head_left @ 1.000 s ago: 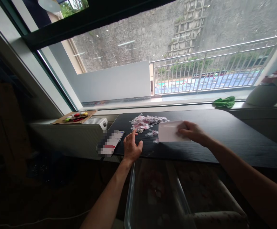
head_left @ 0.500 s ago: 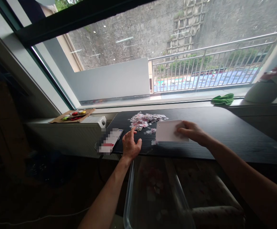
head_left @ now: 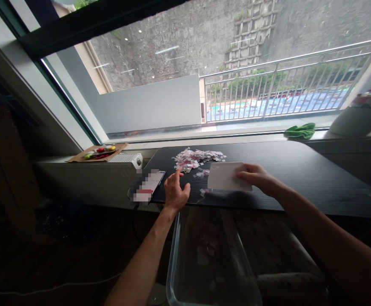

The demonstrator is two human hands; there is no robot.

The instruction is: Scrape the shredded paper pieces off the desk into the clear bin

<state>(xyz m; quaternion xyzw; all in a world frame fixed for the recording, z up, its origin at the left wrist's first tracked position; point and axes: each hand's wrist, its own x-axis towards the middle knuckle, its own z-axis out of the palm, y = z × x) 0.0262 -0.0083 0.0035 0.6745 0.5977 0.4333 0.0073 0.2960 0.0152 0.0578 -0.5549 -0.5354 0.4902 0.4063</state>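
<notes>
Dark table (head_left: 300, 170) along a wide window, clear bin (head_left: 204, 263) below its front edge. Right hand (head_left: 255, 177) gripping white card (head_left: 225, 182) near that edge. Left hand (head_left: 176, 191) spread open, forefinger touching paper scraps (head_left: 195, 157) toward the back edge.

I am sitting at a dark wood-grain table (head_left: 300, 170) that is standing against a wide window (head_left: 185, 76). Daylight is coming in through the glass, while the floor (head_left: 61, 255) beneath is lying in deep shadow. Outside, a metal railing (head_left: 278, 89) is running in front of a grey stone wall (head_left: 179, 38). A white radiator (head_left: 92, 178) is sitting left of the table, under the sill.
</notes>
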